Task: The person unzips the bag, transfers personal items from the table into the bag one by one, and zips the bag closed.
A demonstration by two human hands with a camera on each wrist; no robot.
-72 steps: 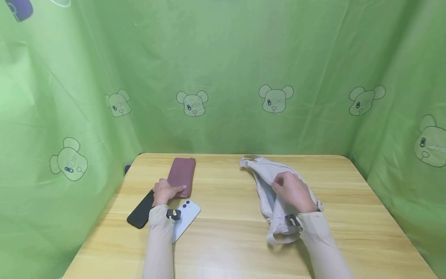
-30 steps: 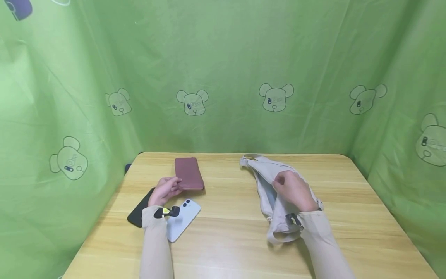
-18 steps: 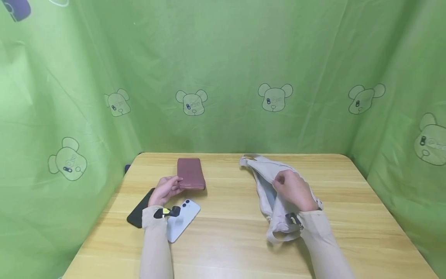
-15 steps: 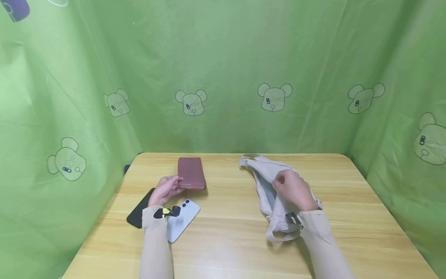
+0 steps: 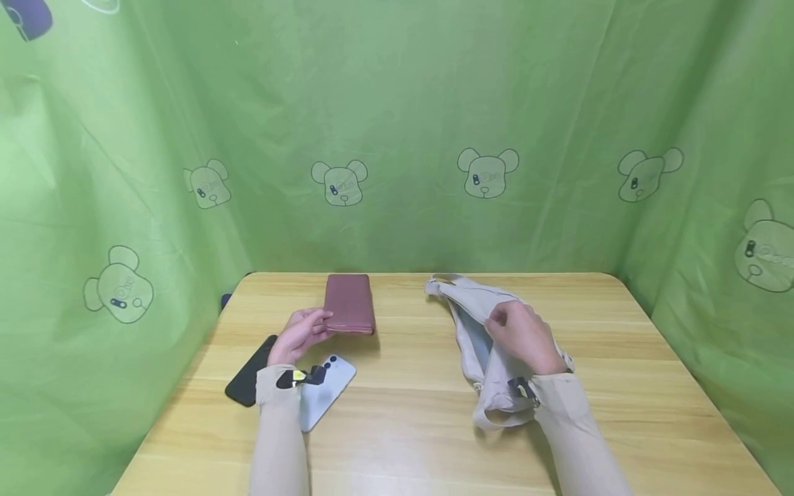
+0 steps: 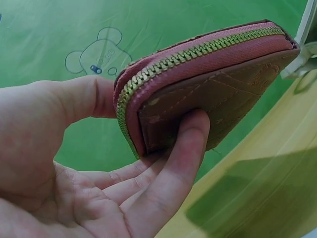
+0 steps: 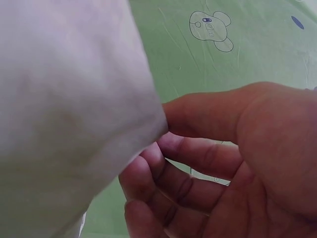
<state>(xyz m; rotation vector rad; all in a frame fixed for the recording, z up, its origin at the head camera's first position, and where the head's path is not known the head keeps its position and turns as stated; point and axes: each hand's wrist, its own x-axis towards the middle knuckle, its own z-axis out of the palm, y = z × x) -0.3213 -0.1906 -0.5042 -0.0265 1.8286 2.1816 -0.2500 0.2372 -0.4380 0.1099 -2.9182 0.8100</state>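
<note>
A dark red zip wallet (image 5: pixel 349 302) is in my left hand (image 5: pixel 302 333), lifted above the table. In the left wrist view its gold zipper (image 6: pixel 198 52) runs along the near edge, with the thumb on one face and fingers under the other. My right hand (image 5: pixel 524 337) pinches the edge of a pale fabric bag (image 5: pixel 484 303), whose mouth gapes toward the left. The right wrist view shows thumb and forefinger on the bag's cloth (image 7: pixel 84 114). Beneath my left wrist lies a light blue phone (image 5: pixel 329 393), partly covered by the wrist camera.
A black phone (image 5: pixel 248 377) lies left of my left forearm, near the table's left side. The wooden table (image 5: pixel 409 441) has rounded far corners. Green curtain (image 5: pixel 403 103) printed with bear heads encloses it at the back and both sides.
My left hand has gripped the wallet, raised it off the table, turned it and carried it to the right. My right hand stays at the bag's edge.
</note>
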